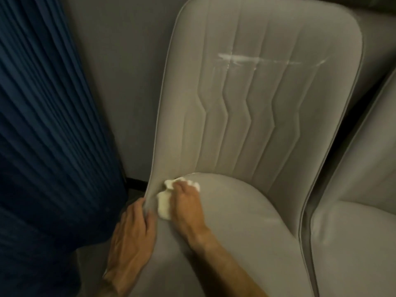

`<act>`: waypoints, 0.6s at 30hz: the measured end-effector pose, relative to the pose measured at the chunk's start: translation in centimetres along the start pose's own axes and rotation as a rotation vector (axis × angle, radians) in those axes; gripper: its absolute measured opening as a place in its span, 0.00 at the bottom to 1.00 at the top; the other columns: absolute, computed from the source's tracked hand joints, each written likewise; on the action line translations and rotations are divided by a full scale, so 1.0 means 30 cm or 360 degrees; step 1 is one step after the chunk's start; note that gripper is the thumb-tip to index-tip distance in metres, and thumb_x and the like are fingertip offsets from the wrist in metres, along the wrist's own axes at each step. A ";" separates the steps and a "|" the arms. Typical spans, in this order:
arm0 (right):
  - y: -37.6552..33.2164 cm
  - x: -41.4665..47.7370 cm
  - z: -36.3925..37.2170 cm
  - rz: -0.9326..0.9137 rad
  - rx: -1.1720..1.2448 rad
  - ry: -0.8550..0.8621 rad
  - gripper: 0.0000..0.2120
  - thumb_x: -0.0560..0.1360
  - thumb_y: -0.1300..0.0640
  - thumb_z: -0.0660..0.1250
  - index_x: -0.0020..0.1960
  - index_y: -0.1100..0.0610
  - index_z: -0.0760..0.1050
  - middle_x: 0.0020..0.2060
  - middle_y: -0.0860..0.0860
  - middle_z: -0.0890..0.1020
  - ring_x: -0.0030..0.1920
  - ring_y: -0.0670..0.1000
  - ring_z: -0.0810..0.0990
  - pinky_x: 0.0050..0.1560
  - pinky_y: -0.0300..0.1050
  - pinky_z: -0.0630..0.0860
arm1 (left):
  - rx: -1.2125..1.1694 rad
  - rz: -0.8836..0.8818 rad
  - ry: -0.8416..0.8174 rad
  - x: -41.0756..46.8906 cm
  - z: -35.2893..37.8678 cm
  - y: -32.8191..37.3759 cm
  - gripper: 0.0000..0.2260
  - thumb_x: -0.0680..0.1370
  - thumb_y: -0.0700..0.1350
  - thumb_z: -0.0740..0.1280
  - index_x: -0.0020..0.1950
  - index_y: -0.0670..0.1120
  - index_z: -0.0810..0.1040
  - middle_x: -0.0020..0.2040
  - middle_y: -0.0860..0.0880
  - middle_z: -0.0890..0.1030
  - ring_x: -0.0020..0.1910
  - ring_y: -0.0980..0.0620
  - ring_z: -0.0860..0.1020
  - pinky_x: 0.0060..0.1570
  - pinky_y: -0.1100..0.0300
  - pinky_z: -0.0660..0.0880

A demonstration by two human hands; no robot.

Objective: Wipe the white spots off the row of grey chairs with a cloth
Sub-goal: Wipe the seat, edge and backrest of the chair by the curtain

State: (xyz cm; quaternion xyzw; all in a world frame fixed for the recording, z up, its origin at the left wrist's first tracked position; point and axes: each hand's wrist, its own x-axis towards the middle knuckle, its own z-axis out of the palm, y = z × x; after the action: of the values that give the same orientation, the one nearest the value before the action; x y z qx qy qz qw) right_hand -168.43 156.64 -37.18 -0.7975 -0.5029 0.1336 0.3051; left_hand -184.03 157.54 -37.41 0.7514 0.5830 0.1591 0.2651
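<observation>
Cloth (164, 205) | half hidden under right hand (186, 207) | left hand (131, 232) seemingly pinches chair (246, 125)

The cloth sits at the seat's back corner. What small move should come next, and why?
Probably lift the right hand with the cloth up to the white smear across the backrest. That streak is plainly unwiped and well above the cloth, and the left hand grips the chair by its left edge.
</observation>
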 end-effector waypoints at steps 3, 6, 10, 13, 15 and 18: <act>-0.002 0.009 -0.018 -0.0033 0.0391 0.0066 0.11 0.84 0.62 0.58 0.58 0.60 0.79 0.54 0.58 0.82 0.56 0.61 0.79 0.66 0.60 0.73 | 0.0016 -0.0050 -0.0018 0.015 0.003 0.007 0.21 0.87 0.53 0.55 0.80 0.52 0.63 0.76 0.48 0.71 0.72 0.46 0.71 0.73 0.48 0.67; 0.021 0.009 -0.113 0.0148 0.0845 0.0507 0.13 0.86 0.60 0.58 0.61 0.54 0.80 0.53 0.50 0.84 0.53 0.51 0.83 0.60 0.54 0.79 | 0.0017 -0.0045 -0.0056 0.036 -0.014 0.029 0.23 0.86 0.55 0.56 0.81 0.53 0.62 0.79 0.48 0.66 0.74 0.45 0.70 0.75 0.47 0.66; 0.023 0.107 -0.266 -0.0031 0.0887 0.1168 0.17 0.87 0.58 0.55 0.73 0.57 0.73 0.67 0.51 0.78 0.68 0.51 0.78 0.72 0.57 0.73 | 0.0017 0.0293 0.0152 0.071 -0.055 0.143 0.29 0.85 0.60 0.47 0.85 0.50 0.58 0.84 0.46 0.59 0.79 0.41 0.66 0.77 0.43 0.66; 0.045 0.233 -0.376 -0.0295 0.0409 0.1548 0.21 0.84 0.63 0.56 0.76 0.65 0.69 0.76 0.57 0.70 0.78 0.55 0.68 0.80 0.53 0.62 | 0.0160 0.0636 0.0478 0.155 -0.085 0.297 0.31 0.84 0.56 0.53 0.84 0.43 0.62 0.83 0.39 0.61 0.76 0.35 0.69 0.72 0.39 0.72; 0.058 0.303 -0.419 -0.0364 0.0156 0.1611 0.22 0.82 0.68 0.59 0.76 0.68 0.68 0.77 0.61 0.69 0.79 0.59 0.66 0.80 0.54 0.62 | 0.0233 0.0798 0.0612 0.228 -0.106 0.397 0.30 0.84 0.53 0.57 0.84 0.41 0.62 0.84 0.39 0.61 0.77 0.35 0.67 0.74 0.39 0.69; 0.074 0.377 -0.468 -0.0477 -0.0095 0.1592 0.23 0.80 0.72 0.62 0.75 0.70 0.68 0.76 0.66 0.68 0.78 0.63 0.66 0.77 0.64 0.64 | 0.0376 0.0893 0.0776 0.335 -0.137 0.501 0.30 0.83 0.51 0.58 0.84 0.40 0.61 0.85 0.39 0.59 0.82 0.34 0.61 0.79 0.38 0.63</act>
State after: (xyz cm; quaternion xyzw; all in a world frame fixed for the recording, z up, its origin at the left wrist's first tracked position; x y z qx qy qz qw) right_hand -154.35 161.02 -26.56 -0.6916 -0.4078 -0.3231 0.5009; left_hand -171.66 165.37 -26.02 0.8471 0.4150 0.3312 -0.0234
